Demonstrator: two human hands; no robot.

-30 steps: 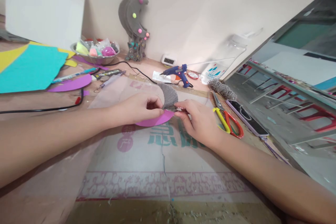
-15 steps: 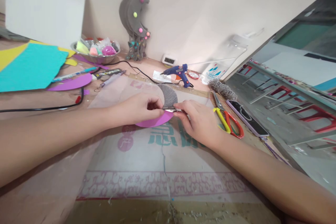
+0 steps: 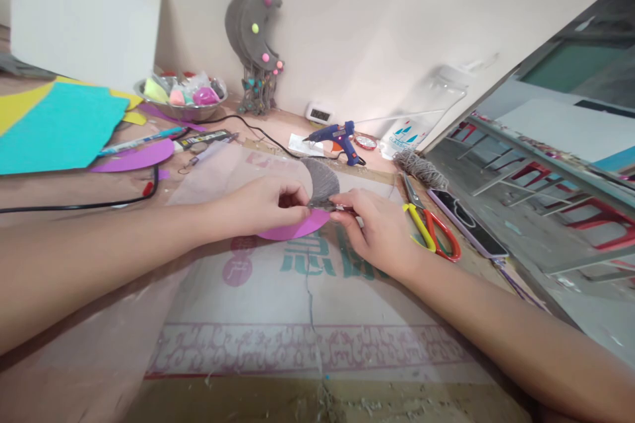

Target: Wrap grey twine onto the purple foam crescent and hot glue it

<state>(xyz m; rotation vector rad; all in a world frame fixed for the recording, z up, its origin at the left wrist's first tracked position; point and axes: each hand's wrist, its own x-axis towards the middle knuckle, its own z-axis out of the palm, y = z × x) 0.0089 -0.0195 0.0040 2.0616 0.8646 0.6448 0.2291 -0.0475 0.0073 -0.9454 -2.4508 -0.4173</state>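
A crescent of purple sheet, its far half covered with close rows of grey yarn, is held between both hands just over the plastic sheet. My left hand is closed, its thumb and fingers pinching the crescent from the left. On the other side my right hand pinches the grey yarn at the edge of the covered part; the fingertips partly hide the exact hold. A loose grey strand trails down below the crescent toward the front.
Scissors, a phone and a grey yarn bundle lie at right. Behind are a blue glue gun, a small clock and a bowl of coloured clay. A decorated grey moon hangs on the wall.
The crescent has tilted a little, so more of its grey yarn surface shows, and a pale shiny spot near the fingertips is now covered. Both hands stay almost in place.
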